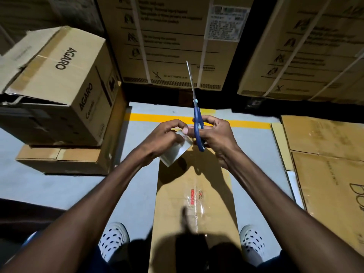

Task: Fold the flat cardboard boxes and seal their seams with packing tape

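Centre of frame: left hand (167, 138) pinches a strip of clear tape (176, 152), fingers curled on it; right hand (215, 137) grips blue-handled scissors (197, 123), blades together, pointing to frame top. Cardboard box (195, 203) lies on floor below hands, btwn the two shoes, taped along its centre seam.

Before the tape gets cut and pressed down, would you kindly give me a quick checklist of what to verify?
1. Scissors gripped by right hand: ok.
2. Blades closed, pointing away from the body: ok.
3. Tape piece pinched by left hand: ok.
4. Tape free of folds or self-sticking: cannot tell.
5. Box lying flat between the shoes: ok.
6. Centre seam tape fully covering the seam: cannot tell.
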### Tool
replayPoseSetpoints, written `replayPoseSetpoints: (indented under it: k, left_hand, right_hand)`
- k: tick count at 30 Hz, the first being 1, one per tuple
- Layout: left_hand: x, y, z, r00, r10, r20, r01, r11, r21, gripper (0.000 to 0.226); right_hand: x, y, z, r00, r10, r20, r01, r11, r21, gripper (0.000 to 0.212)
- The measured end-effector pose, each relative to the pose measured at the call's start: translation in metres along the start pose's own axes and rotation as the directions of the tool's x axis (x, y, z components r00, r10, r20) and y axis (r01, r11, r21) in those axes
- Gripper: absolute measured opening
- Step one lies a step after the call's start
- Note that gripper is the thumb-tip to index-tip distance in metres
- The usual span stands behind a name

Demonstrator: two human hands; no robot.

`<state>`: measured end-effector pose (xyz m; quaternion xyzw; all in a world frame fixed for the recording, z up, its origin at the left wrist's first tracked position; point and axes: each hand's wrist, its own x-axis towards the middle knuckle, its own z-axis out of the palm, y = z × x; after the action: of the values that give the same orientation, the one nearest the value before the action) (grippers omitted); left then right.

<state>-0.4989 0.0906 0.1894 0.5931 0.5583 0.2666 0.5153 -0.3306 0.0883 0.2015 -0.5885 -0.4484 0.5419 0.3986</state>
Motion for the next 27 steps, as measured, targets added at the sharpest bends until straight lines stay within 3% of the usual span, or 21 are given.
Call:
replayPoseSetpoints:
  k: [8, 13, 16, 22, 27]
  left_hand:
    - [0.006, 0.002, -0.007, 1.000, 0.002, -0.027, 0.000, 0.996, 0.087, 0.029]
    - [0.020, -0.005, -0.013, 0.997, -0.001, -0.075, 0.014, 0.985, 0.174, 0.066]
    - [0.026, -0.009, -0.018, 0.990, 0.058, -0.131, -0.023, 0.967, 0.255, 0.076]
    - [0.025, -0.007, -0.032, 0.990, 0.057, -0.128, -0.036, 0.986, 0.160, 0.067]
    - [0.026, -0.018, -0.058, 0.983, 0.056, -0.172, -0.040, 0.995, 0.092, 0.048]
  right_hand:
    - [0.015, 0.005, 0.003, 0.987, 0.131, -0.088, -0.128, 0.991, 0.043, 0.044]
    - [0.024, 0.000, -0.003, 0.986, 0.117, -0.116, -0.110, 0.992, 0.068, 0.048]
    - [0.029, 0.006, -0.001, 0.979, 0.128, -0.161, -0.114, 0.989, 0.090, 0.048]
    - [0.043, 0.009, 0.002, 0.966, 0.153, -0.207, -0.131, 0.985, 0.117, 0.040]
    - [0.069, 0.010, -0.034, 0.911, 0.159, -0.380, -0.121, 0.985, 0.120, 0.032]
